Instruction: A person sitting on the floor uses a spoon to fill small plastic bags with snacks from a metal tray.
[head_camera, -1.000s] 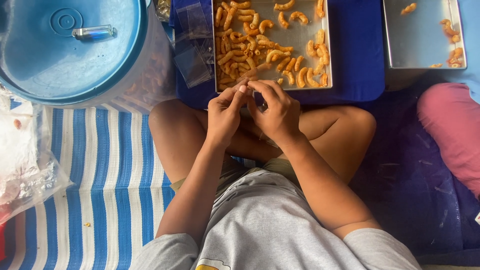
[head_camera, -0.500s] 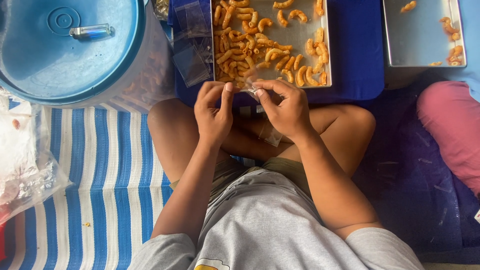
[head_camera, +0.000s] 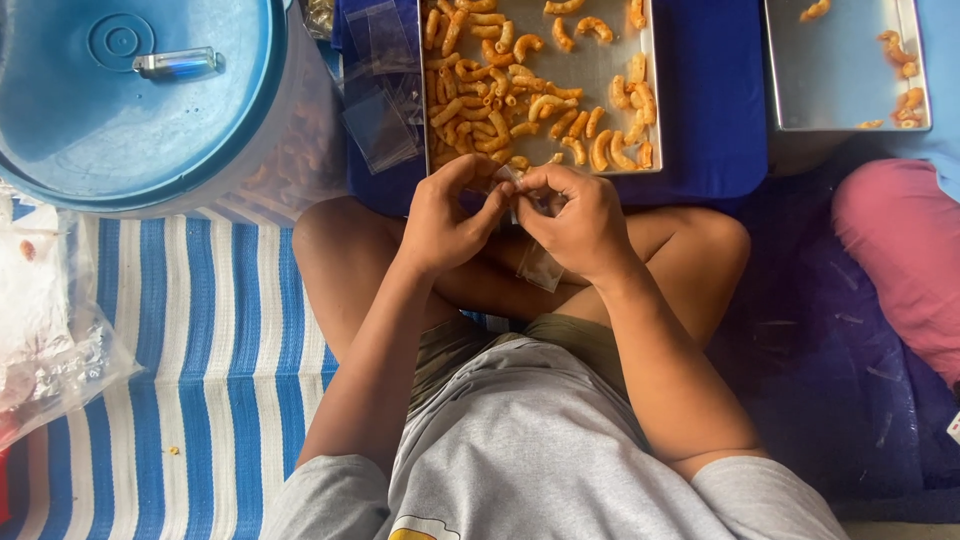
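Note:
A steel tray (head_camera: 610, 80) of orange curled snack pieces (head_camera: 490, 115) lies on a blue cloth in front of my crossed legs. My left hand (head_camera: 445, 215) and my right hand (head_camera: 575, 220) meet at the tray's near edge. Both pinch a small clear plastic bag (head_camera: 540, 262), which hangs below my right hand. The bag's mouth sits between my fingertips, partly hidden by them.
A big container with a blue lid (head_camera: 130, 90) and a lighter (head_camera: 175, 63) on it stands at upper left. Loose clear bags (head_camera: 380, 90) lie beside the tray. A second steel tray (head_camera: 840, 90) and another person's pink-clad knee (head_camera: 900, 260) are at right. A crumpled plastic bag (head_camera: 45, 340) lies at left.
My hands parted half a second ago, left hand moving left, and have come back together on the clear bag at the tray's edge.

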